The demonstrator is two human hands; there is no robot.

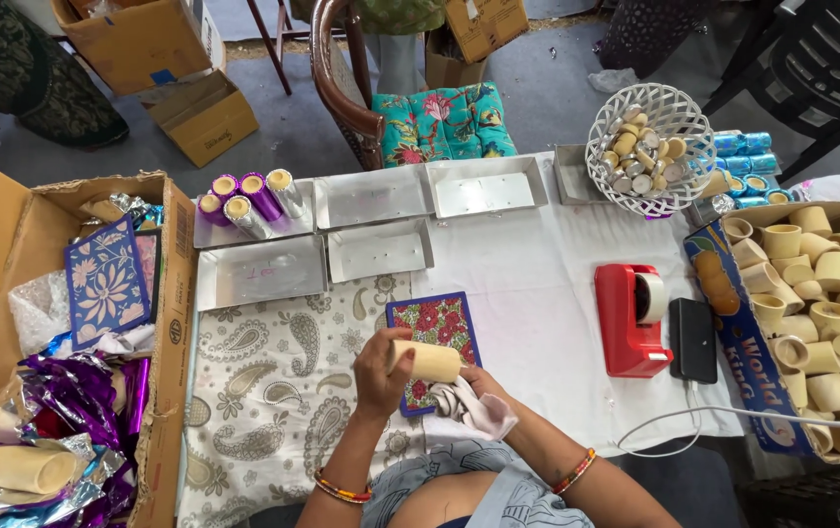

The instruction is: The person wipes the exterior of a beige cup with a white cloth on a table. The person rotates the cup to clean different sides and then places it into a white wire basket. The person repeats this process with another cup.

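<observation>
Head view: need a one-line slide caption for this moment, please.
Both hands, left hand and right hand, hold a cream tube above a floral card beside a red tape dispenser.

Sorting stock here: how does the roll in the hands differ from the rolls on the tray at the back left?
The held roll is bare cream card; the tray rolls are wrapped in shiny purple and silver foil. The held roll is a single one, gripped by the left hand and right hand above the floral card; the tray rolls lie as a group of five. All are similar short cylinders.
</observation>
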